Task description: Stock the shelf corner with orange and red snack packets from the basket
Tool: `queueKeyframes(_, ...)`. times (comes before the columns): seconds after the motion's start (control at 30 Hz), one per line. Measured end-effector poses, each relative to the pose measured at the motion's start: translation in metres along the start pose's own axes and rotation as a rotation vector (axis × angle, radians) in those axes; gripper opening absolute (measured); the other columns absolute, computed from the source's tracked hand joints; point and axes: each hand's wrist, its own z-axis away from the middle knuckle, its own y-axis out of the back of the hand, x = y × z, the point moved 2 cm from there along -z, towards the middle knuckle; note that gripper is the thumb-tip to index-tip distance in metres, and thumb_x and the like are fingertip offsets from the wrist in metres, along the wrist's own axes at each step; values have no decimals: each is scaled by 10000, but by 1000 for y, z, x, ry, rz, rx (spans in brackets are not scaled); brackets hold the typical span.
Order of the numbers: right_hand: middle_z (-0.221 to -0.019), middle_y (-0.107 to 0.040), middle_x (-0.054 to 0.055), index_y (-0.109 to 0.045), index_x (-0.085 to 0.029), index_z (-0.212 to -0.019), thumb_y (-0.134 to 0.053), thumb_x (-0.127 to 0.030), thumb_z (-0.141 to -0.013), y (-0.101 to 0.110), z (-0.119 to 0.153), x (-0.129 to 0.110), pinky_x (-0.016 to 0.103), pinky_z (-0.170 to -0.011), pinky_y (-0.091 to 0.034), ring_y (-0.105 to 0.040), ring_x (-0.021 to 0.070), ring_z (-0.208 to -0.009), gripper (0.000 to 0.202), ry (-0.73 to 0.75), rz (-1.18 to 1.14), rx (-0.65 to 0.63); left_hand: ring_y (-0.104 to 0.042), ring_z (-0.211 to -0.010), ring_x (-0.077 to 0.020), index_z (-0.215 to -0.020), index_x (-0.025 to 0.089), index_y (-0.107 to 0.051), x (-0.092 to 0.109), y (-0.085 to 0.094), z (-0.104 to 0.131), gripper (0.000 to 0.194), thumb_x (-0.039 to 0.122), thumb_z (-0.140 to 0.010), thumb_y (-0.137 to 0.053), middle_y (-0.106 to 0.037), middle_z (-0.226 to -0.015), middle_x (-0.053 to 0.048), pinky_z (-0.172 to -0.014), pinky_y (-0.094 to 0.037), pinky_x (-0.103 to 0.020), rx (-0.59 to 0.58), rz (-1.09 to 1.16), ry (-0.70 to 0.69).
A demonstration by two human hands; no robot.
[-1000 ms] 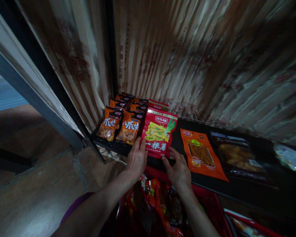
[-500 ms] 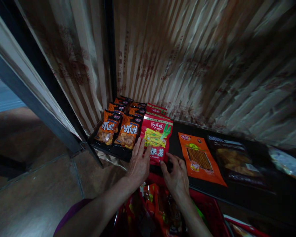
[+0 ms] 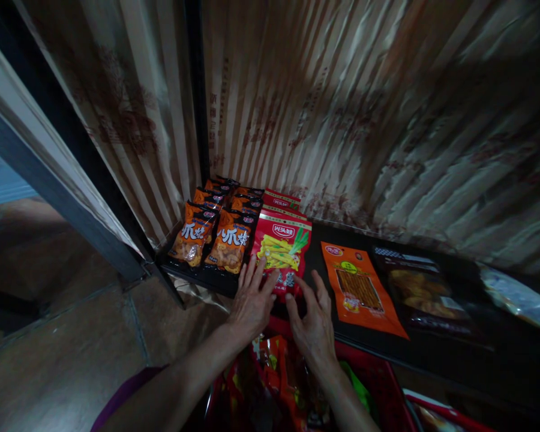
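Note:
A red snack bag [image 3: 281, 243] with yellow sticks and green onion printed on it lies at the front of a short row of like red bags [image 3: 281, 201] on the black shelf [image 3: 312, 282]. My left hand [image 3: 252, 300] rests over its lower left part, fingers stretched out. At its lower right corner is my right hand [image 3: 312, 318], fingers spread and thumb near the bag's bottom edge. Neither hand is closed round the bag. Just left of it stand two rows of orange and black snack bags [image 3: 229, 240].
Right of the red bags lie a flat orange snack pack [image 3: 360, 288], a dark pack with a clear window [image 3: 425, 294] and a whitish pack [image 3: 517, 297]. Below the shelf edge sits a red basket [image 3: 387, 384] holding several packs. Pleated printed curtains [image 3: 342, 120] hang behind; a dark post [image 3: 198, 90] marks the corner.
My right hand's fingers have spread and moved up slightly along the bag's lower right. The left hand has slid a little lower on the bag. The view has shifted slightly.

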Motion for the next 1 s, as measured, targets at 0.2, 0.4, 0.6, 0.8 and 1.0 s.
queueKeyframes(0.2,-1472,-356,174,-419,-163,-1370,-459,-535,-851,0,-4,9,518,-1090,-295,-322,290,-1369,640,-228,-248,-30,-131,-1443,-300,-1356,198,-414,1,0,-1,523,142,-843,-495,-267,-1528,-160,-1115,-236,-588,18,10,7)
queueKeyframes(0.4,-1428,-456,135,-412,-200,-1385,-503,-580,-814,5,-46,38,450,-1069,-340,-443,271,-1296,692,-475,-457,39,-92,-1447,-319,-1353,159,-418,10,5,-2,520,212,-842,-503,-207,-1546,-177,-1106,-256,-606,104,26,-10)
queueKeyframes(0.6,-1255,-612,154,-551,-148,-1266,-483,-422,-821,9,-168,60,448,-962,-431,-587,277,-1115,528,-251,-231,100,-92,-1446,-310,-1443,225,-291,11,-5,-5,616,165,-857,-468,-165,-1565,-139,-1087,-310,-584,116,-22,-77)
queueKeyframes(0.8,-966,-735,89,-726,-191,-966,-486,-255,-826,-13,-258,56,378,-823,-486,-666,255,-903,285,-159,18,-217,-160,-1437,-308,-1458,285,-267,6,-15,-9,635,229,-866,-490,-166,-1567,-95,-1085,-331,-553,156,-117,-110)
queueKeyframes(1.0,-789,-751,60,-758,-196,-810,-619,-221,-765,-52,-288,55,363,-789,-501,-686,245,-802,148,-129,-13,-381,-258,-1409,-307,-1438,277,-325,2,-24,-11,633,250,-839,-531,-241,-1544,-96,-1050,-385,-510,242,-200,-140)
